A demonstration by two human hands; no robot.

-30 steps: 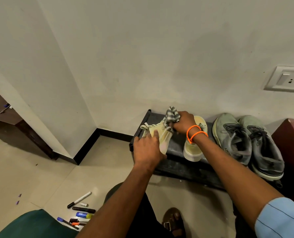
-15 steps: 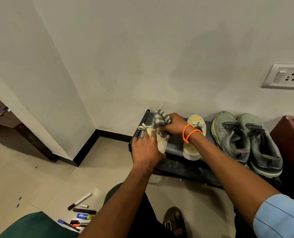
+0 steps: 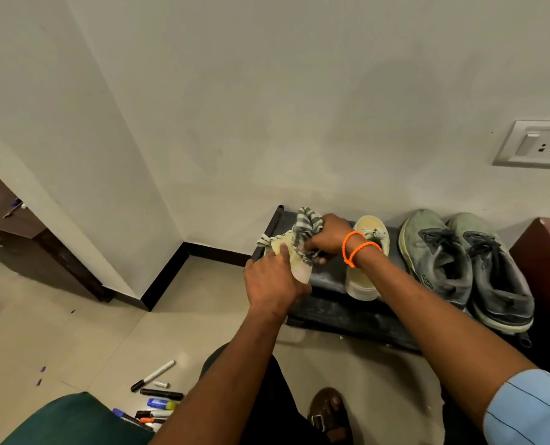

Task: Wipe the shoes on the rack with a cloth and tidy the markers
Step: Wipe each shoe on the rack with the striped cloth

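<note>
My left hand [image 3: 275, 281] grips a pale yellow shoe [image 3: 294, 256] at the left end of the black rack [image 3: 341, 311]. My right hand [image 3: 326, 237], with orange bands on its wrist, clutches a grey striped cloth [image 3: 307, 223] and presses it on that shoe's upper. The second yellow shoe [image 3: 368, 261] stands on the rack just right of it, partly behind my right wrist. A pair of grey-green sneakers [image 3: 466, 268] sits further right. Several markers [image 3: 156, 396] lie scattered on the floor at lower left.
A dark red cabinet [image 3: 546, 277] stands against the rack's right end. A wall socket [image 3: 536, 144] is above it. A green cushion [image 3: 65, 422] fills the lower left corner. My sandalled foot [image 3: 329, 412] rests on the tiled floor. A wall corner juts out at left.
My right hand slid the cloth left and down over the yellow shoe, then back up a little. My left hand kept its grip on the shoe.
</note>
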